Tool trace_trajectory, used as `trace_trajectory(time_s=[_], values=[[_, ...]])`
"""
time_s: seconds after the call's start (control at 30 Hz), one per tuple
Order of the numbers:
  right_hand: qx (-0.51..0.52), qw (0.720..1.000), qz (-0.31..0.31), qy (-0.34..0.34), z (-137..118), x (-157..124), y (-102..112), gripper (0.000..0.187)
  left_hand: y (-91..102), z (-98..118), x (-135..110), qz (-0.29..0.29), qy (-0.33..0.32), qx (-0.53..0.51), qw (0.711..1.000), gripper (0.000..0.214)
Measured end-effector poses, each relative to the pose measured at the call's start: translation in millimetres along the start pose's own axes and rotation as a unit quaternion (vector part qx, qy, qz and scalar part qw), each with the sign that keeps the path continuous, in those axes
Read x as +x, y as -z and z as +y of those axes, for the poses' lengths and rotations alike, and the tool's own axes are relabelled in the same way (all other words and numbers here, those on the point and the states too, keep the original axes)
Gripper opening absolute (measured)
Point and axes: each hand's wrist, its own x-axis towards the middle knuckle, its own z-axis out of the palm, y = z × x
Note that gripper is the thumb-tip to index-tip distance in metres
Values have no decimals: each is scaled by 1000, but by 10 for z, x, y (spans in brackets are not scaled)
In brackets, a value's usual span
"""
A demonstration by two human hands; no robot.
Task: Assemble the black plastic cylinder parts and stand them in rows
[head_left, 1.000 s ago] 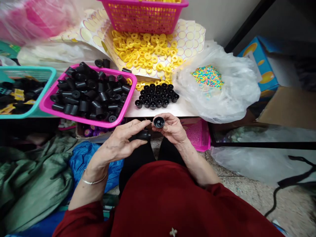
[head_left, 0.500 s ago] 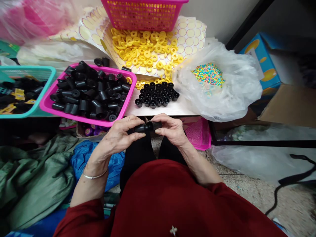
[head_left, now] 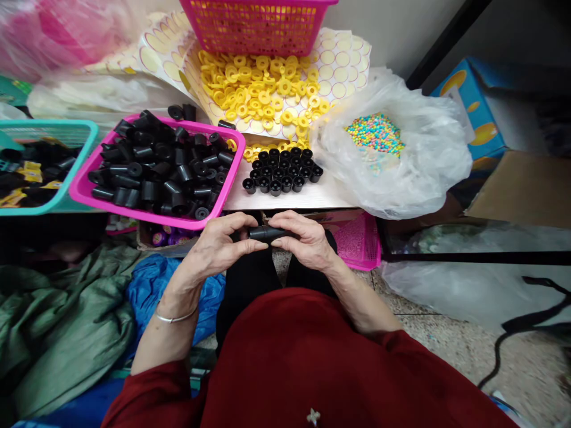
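I have the black cylinder (head_left: 263,233) lying sideways between my hands, just off the near edge of the worktop (head_left: 339,196). The fingers of my left hand (head_left: 225,241) pinch one end, and those of my right hand (head_left: 307,238) close around the other; I cannot tell whether it is one piece or two set end to end. Beyond it I see small black cups (head_left: 275,187) standing in rows, between a pink basket (head_left: 80,189) of black parts and a bag (head_left: 432,154) of coloured beads.
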Motion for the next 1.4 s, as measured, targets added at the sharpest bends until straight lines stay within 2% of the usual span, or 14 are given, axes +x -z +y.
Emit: trace_trajectory(time_s=[0.07, 0.17, 0.27, 0.33, 0.43, 0.57, 0.67, 0.8, 0.9, 1.07, 1.17, 1.27, 1.33, 1.4], values=[[63, 996, 35, -60, 21, -17, -75, 33, -62, -40, 5, 42, -18, -4, 999, 37], [145, 971, 119, -147, 67, -26, -205, 36, -245, -136, 4, 139, -44, 13, 989, 38], [182, 946, 192, -187, 138, -31, -318, 33, -503, -256, -34, 206, -63, 61, 975, 38], [216, 928, 219, -211, 197, -53, -373, 33, -663, -343, -77, 211, -77, 86, 971, 41], [278, 897, 242, -244, 281, -108, -413, 33, -810, -473, -122, 186, -85, 121, 971, 48], [343, 881, 190, -264, 342, -134, -390, 39, -812, -620, -47, 192, -92, 138, 967, 42], [321, 890, 148, -287, 384, -78, -352, 48, -749, -716, 124, 245, -85, 127, 957, 33], [240, 901, 192, -308, 475, 12, -305, 40, -701, -851, 399, 305, 14, 148, 941, 26], [199, 907, 197, -314, 536, 17, -267, 31, -712, -939, 565, 307, 64, 174, 934, 18], [172, 916, 189, -311, 580, -30, -249, 27, -802, -1019, 725, 304, 87, 203, 927, 19], [148, 925, 177, -302, 552, -28, -255, 24, -879, -982, 647, 326, 67, 220, 917, 30], [94, 949, 148, -260, 460, 19, -241, 20, -863, -842, 359, 333, 12, 255, 908, 33], [33, 971, 120, -203, 377, 89, -229, 16, -719, -715, 107, 351, -14, 295, 889, 30], [-35, 987, 89, -127, 301, 200, -238, 14, -446, -601, -106, 400, 18, 342, 850, 30]])
